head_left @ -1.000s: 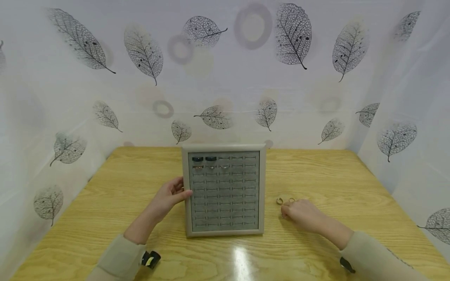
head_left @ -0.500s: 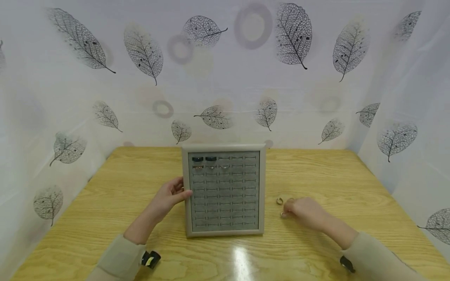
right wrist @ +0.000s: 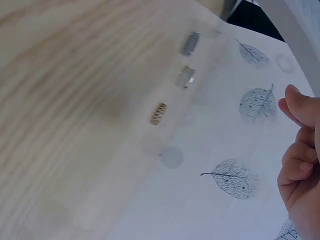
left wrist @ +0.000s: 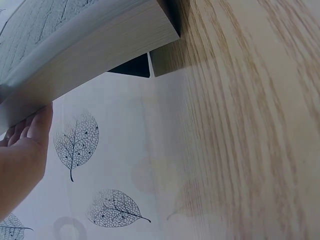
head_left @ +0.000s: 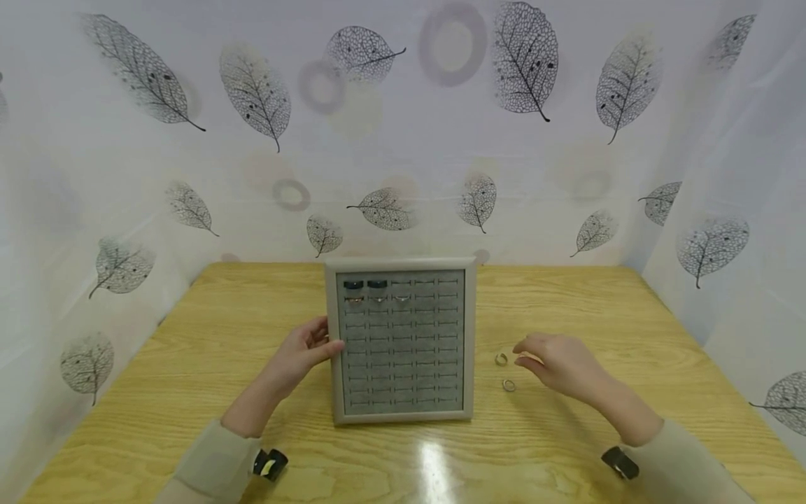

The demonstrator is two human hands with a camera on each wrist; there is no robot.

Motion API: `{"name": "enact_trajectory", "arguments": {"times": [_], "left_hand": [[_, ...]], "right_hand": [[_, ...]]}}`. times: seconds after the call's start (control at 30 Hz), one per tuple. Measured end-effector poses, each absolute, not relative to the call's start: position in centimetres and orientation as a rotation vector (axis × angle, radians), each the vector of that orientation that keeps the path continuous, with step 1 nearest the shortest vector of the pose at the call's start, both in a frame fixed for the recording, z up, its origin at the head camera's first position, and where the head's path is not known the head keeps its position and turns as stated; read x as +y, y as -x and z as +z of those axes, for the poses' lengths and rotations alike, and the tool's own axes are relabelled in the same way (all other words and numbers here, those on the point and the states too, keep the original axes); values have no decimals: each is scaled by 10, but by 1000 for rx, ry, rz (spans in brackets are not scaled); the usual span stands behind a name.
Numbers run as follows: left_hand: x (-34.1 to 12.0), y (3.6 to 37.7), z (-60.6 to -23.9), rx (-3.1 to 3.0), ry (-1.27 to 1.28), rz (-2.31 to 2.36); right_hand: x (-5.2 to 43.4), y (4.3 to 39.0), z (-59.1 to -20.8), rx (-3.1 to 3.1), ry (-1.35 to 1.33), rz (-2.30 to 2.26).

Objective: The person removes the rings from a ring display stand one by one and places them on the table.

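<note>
A framed grey ring display board (head_left: 403,350) stands upright on the table. My left hand (head_left: 299,357) grips its left edge, thumb in front and fingers behind; the left wrist view shows the hand (left wrist: 27,145) against the frame's side. Black rings (head_left: 377,285) sit in the top row, with thinner rings (head_left: 378,299) in the row below. To the board's right, my right hand (head_left: 563,364) hovers over the table, thumb and forefinger apart, holding nothing visible. Beside it lie two loose rings (head_left: 508,385). The right wrist view shows three, including a gold-toned patterned ring (right wrist: 158,114).
The light wooden table (head_left: 252,301) carries everything. Behind and at the sides hangs a white curtain (head_left: 403,140) printed with leaves. Dark wrist devices (head_left: 271,465) sit below both sleeves.
My right hand has lifted off the loose rings and drawn back slightly to the right, its thumb and forefinger parting. The nearer ring is now uncovered. My left hand and the board stay put.
</note>
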State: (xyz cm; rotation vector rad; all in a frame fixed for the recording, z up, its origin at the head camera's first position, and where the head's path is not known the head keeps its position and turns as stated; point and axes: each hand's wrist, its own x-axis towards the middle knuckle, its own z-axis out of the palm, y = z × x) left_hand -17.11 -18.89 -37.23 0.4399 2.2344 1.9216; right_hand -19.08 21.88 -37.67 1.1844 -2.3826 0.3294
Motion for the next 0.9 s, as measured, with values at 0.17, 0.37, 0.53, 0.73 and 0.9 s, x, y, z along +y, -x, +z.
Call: {"name": "enact_trajectory", "arguments": {"times": [0.17,0.37,0.53,0.73,0.9], "left_hand": [[-189,172,-372,2239,-437,1917],[-188,173,-373,2242,-430,1914],[-188,173,-373,2262,-443,1892],[-188,173,-373,2269,-461,1873],[-189,173,-374,2261,-454,1881]], "right_hand": [[217,190,-368,-2345,-1148,355],[210,187,-362,-2267,-1136,448],[198,185,-355,-2199,-1124,542],[179,183,-346,-2095,-1119,663],[163,184,-340,-2029,-1112,708]]}}
